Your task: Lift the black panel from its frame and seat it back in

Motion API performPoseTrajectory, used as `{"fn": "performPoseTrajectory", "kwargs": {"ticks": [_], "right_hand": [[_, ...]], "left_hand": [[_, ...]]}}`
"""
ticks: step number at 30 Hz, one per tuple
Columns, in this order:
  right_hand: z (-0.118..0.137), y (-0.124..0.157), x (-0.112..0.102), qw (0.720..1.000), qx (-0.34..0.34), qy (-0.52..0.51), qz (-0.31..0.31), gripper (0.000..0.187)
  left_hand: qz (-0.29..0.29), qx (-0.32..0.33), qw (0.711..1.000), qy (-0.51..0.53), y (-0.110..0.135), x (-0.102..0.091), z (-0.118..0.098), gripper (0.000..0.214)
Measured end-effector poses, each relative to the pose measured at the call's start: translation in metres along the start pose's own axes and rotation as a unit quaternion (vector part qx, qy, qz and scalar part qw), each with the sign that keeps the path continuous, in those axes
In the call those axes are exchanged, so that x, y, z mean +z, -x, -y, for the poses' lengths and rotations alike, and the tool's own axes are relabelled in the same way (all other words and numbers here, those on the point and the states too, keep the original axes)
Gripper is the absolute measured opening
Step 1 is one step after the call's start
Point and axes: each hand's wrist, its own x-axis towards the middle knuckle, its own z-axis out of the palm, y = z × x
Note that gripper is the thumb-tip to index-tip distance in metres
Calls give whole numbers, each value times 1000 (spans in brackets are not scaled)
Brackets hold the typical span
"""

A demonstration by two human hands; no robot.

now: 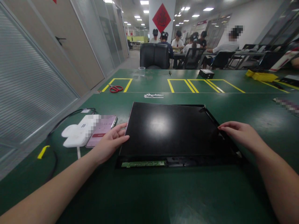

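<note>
- Black display panel (173, 129): lay flat mid-table, green circuit strip along near edge; bare green table (149, 193) in front.
- Left hand (109, 141): fingers loosely spread, touching panel's left edge, phone (101, 134) just beside.
- Right hand (240, 133): flat, fingertips on right edge.

A single head-worn camera looks forward and down across the green table (149, 193), close above the black panel (170, 130) and both forearms; the room beyond looks bowed, probably by a wide lens.
</note>
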Motion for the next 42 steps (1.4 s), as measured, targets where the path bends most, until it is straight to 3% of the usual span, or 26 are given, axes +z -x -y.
{"fn": "performPoseTrajectory", "kwargs": {"ticks": [7, 14, 21, 27, 42], "right_hand": [[-4, -3, 0, 1000, 4, -23, 10, 37], [1, 0, -1, 1000, 6, -28, 3, 32], [1, 0, -1, 1000, 11, -26, 11, 36], [-7, -5, 1, 1000, -9, -21, 4, 33], [9, 4, -2, 999, 31, -28, 12, 37]], "left_hand": [[-31, 38, 998, -32, 2, -2, 3, 69], [-78, 141, 968, -192, 3, -6, 0, 51], [-97, 122, 935, -317, -1, -14, 4, 49], [-81, 118, 928, -344, -6, -18, 10, 50], [-69, 137, 899, -410, -5, -17, 13, 49]]}}
